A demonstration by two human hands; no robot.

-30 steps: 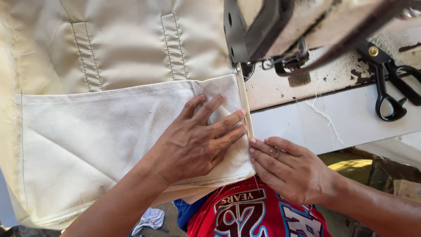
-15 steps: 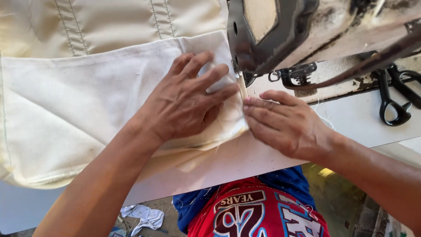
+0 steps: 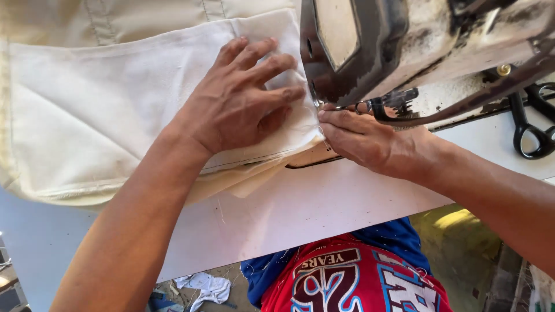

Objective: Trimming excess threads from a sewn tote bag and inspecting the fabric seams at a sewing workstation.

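From the head view, your left hand [image 3: 240, 101] lies flat, fingers spread, pressing the cream fabric [image 3: 110, 115] onto the white table [image 3: 300, 208]. Your right hand [image 3: 364, 141] pinches its edge (beside the sewing machine [image 3: 370, 46]).

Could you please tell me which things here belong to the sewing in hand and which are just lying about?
In use:
- cream fabric, pressed flat under the left hand
- sewing machine head, the fabric's edge fed beneath it
- right hand, at the fabric edge by the machine
- white table, bearing the work

Lying about:
- black scissors on the table, untouched
- cloth scraps on the floor
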